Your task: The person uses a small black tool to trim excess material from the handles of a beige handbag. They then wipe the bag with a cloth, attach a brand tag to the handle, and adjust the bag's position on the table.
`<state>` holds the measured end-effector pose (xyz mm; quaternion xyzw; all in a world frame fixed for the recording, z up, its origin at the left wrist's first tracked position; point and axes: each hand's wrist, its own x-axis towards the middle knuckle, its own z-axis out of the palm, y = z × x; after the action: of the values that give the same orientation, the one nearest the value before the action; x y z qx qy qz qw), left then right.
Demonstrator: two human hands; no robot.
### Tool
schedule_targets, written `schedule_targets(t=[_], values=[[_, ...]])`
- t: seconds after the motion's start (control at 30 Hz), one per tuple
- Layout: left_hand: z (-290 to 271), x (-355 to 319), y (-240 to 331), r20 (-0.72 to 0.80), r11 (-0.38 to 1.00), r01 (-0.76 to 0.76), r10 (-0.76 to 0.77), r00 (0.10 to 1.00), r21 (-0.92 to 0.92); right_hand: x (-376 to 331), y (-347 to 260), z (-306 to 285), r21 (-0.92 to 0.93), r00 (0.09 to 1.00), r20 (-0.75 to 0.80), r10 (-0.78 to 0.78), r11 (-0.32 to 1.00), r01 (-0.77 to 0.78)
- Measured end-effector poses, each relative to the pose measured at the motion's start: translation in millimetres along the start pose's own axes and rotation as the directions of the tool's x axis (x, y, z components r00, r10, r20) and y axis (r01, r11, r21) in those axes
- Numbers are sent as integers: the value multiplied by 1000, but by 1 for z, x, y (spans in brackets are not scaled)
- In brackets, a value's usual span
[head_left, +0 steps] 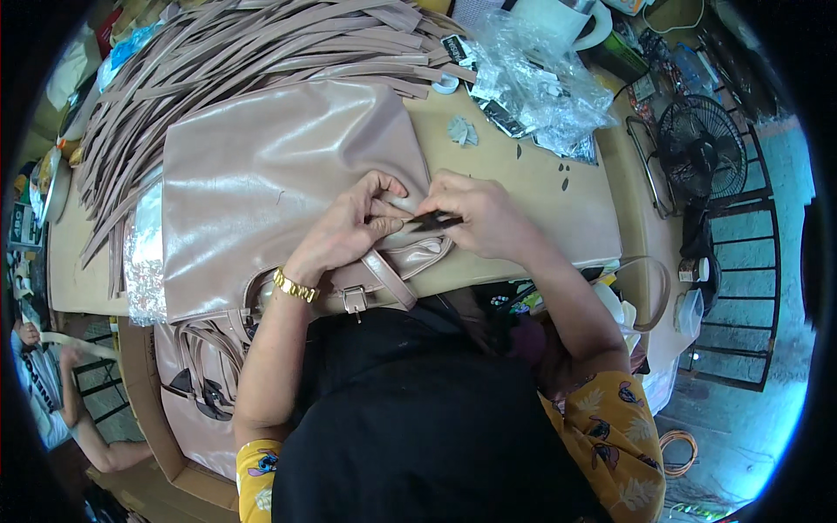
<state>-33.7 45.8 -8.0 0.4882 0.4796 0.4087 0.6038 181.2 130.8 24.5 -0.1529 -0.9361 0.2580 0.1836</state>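
Observation:
A glossy dusty-pink handbag (261, 192) lies flat on the table, its top edge and buckled strap toward me. My left hand (344, 227), with a gold watch (296, 287) on its wrist, pinches a fold at the bag's near right corner. Close against those fingertips, my right hand (484, 218) grips a small dark tool (433, 221), blurred and partly covered by the fingers, so its exact kind does not show. A metal buckle (354, 300) on the strap (389, 277) hangs just below my left hand.
Long pink strips (305, 44) are heaped at the back. Crumpled clear plastic (549, 87) lies at the back right, near a grey scrap (462, 131). A black fan (703, 148) stands at the right. Another bag sits in a cardboard box (139, 375) at lower left; a person's arm (96, 440) shows beyond.

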Motion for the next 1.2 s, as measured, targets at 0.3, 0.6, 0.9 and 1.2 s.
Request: schedule_targets(t=[0.3, 0.6, 0.9, 1.2], values=[[-20, 11, -11, 149, 968, 28, 10, 989, -249, 35, -38, -5, -587, 845, 462, -271, 621, 520], [-24, 13, -18, 152, 974, 16, 19, 988, -228, 54, 6, -25, 68, 993, 74, 86, 994, -91], [-23, 11, -24, 180, 971, -38, 83, 980, -237, 36, 1, 7, 169, 876, 289, 386, 880, -444], [-22, 6, -18, 220, 969, -41, 97, 971, -245, 22, 7, -19, 394, 765, 539, 352, 697, -599]])
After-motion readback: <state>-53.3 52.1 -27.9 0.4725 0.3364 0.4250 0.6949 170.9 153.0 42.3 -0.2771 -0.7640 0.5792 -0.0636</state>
